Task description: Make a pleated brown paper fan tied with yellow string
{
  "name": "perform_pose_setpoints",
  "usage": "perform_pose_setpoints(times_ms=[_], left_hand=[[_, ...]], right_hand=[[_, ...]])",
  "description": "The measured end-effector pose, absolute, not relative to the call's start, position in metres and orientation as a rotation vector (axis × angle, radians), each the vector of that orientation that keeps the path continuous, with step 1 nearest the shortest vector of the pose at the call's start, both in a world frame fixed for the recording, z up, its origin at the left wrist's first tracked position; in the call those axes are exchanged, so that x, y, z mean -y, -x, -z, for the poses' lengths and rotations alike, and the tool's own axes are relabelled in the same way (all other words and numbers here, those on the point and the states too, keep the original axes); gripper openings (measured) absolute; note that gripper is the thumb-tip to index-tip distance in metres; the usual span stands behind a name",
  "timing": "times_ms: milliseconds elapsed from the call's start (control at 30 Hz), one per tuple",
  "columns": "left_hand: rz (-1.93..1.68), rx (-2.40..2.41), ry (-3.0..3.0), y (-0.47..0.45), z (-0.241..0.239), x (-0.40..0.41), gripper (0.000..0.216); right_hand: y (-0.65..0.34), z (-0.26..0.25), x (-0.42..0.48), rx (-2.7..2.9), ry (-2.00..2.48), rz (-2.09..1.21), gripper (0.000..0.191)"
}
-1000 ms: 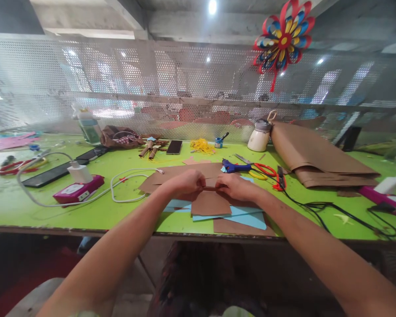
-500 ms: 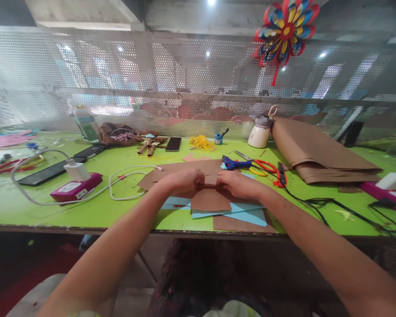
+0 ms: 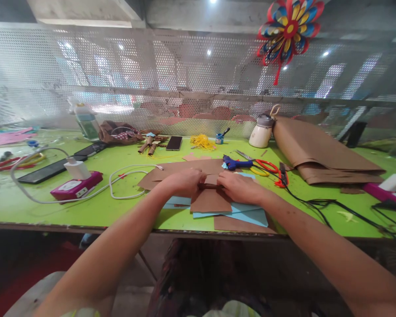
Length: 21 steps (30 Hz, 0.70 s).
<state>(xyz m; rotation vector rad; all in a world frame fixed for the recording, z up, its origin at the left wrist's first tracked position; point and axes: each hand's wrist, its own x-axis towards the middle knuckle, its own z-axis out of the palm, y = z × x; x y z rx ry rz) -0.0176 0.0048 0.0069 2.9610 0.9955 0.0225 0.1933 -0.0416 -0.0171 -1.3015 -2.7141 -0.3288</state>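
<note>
My left hand (image 3: 184, 182) and my right hand (image 3: 237, 186) are both closed on the ends of a thin roll of brown paper (image 3: 211, 186), held just above the green table (image 3: 46, 207). The roll's loose flap of brown paper (image 3: 209, 201) hangs down toward me. Under it lie light blue paper sheets (image 3: 247, 215) and more brown sheets (image 3: 181, 169). A blue glue gun (image 3: 234, 164) lies just beyond my right hand.
Red and yellow scissors (image 3: 264, 167), a black cable (image 3: 333, 209), folded brown paper (image 3: 317, 154) and a white jar (image 3: 261, 134) are at the right. A pink box with a white charger (image 3: 75, 182), phones (image 3: 41, 174), small paper rolls (image 3: 150, 147) and a perforated metal screen (image 3: 152, 83) are also in view.
My hands have kept their grip on the roll and hardly shifted. The camera tilted slightly, so the table sits a little lower and nearer in view.
</note>
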Motion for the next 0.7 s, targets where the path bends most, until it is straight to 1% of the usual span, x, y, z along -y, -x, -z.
perform_pose_setpoints(times_ms=[133, 267, 433, 567, 633, 700], left_hand=[[-0.019, -1.034, -2.935, 0.016, -0.007, -0.005, 0.014], [-0.013, -1.082, -2.916, 0.016, -0.007, -0.006, 0.016], [-0.019, -1.051, -2.967, 0.018, -0.004, -0.005, 0.016], [0.002, -1.039, -2.997, 0.019, -0.008, -0.001, 0.021], [0.013, -1.043, -2.927, 0.019, -0.012, 0.000, 0.023], [-0.006, -1.025, -2.825, 0.018, -0.015, -0.001, 0.020]], right_hand=[[-0.194, 0.019, 0.039, 2.700, 1.292, 0.299, 0.007], [-0.193, 0.018, 0.041, 2.687, 1.326, 0.295, 0.007], [-0.184, 0.017, 0.053, 2.658, 1.396, 0.479, 0.013], [-0.177, 0.015, 0.062, 2.693, 1.287, 0.660, 0.017], [-0.175, 0.015, 0.064, 2.691, 1.261, 0.702, 0.018], [-0.176, 0.016, 0.063, 2.690, 1.265, 0.696, 0.018]])
